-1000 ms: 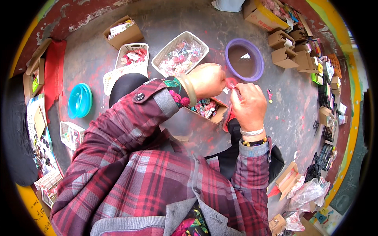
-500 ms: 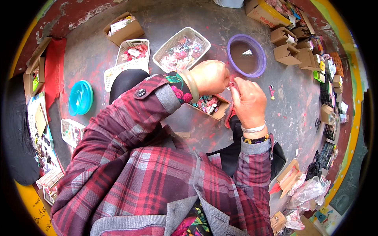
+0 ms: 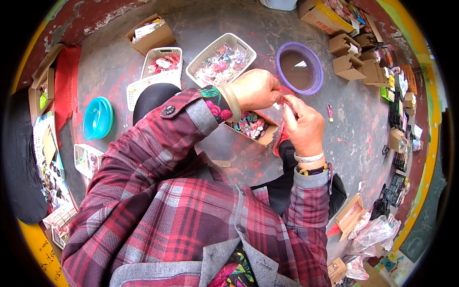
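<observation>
My left hand [image 3: 257,90] and my right hand [image 3: 306,125] meet in front of me with thumbs and fingers pinched together. Something small and pale is between their fingertips; its kind is too small to make out. Just below them stands an open cardboard box [image 3: 269,136] full of small colourful pieces, partly hidden by my left wrist. Beyond my left hand, a white plastic basket [image 3: 190,68] holds many small pieces in clear wrapping. A purple basin [image 3: 320,72] with murky water sits past my right hand.
Nested white baskets [image 3: 138,91] and a cardboard box [image 3: 161,38] stand at the far left, teal bowls [image 3: 98,118] nearer. A small pink-and-black tool [image 3: 330,113] lies on the floor at right. Boxes [image 3: 348,66] and crates line the right wall. A red shoe [image 3: 277,146] shows below my hands.
Both hands have shifted slightly; the left has turned a little and the right has dropped a bit, with their fingertips still close together. The containers have not moved.
</observation>
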`<action>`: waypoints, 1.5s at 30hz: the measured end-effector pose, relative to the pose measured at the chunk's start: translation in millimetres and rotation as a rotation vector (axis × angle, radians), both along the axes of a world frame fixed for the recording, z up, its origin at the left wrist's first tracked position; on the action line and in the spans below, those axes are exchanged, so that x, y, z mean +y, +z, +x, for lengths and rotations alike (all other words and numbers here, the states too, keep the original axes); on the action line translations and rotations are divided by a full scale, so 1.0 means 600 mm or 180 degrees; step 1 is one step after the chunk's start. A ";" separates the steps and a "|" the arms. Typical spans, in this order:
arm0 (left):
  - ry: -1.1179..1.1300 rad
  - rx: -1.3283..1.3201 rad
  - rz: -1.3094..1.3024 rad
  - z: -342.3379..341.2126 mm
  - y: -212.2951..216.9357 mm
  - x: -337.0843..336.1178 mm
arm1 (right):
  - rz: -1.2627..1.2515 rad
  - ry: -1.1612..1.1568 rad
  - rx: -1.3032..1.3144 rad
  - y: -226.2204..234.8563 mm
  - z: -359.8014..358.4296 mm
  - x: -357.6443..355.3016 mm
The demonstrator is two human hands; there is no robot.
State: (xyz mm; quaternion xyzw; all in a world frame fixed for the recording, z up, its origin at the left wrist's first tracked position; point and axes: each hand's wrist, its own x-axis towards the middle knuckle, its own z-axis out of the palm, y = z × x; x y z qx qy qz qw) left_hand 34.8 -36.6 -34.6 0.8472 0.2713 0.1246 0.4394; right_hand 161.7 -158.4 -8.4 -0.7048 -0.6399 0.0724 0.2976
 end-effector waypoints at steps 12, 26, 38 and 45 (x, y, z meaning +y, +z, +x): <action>-0.0122 -0.0178 0.0243 0.005 -0.006 -0.001 | -0.1342 0.0210 -0.0215 -0.006 0.007 -0.003; 0.0507 0.0050 0.0574 -0.016 -0.003 0.019 | -0.1052 0.0158 0.1615 -0.055 0.020 0.001; 0.0483 -0.0125 0.0568 -0.020 0.000 0.027 | -0.2609 0.0112 0.0354 -0.380 0.017 0.014; 0.0452 -0.0099 0.0380 -0.034 0.005 0.033 | -0.3048 -0.0131 0.0194 -0.491 -0.042 0.028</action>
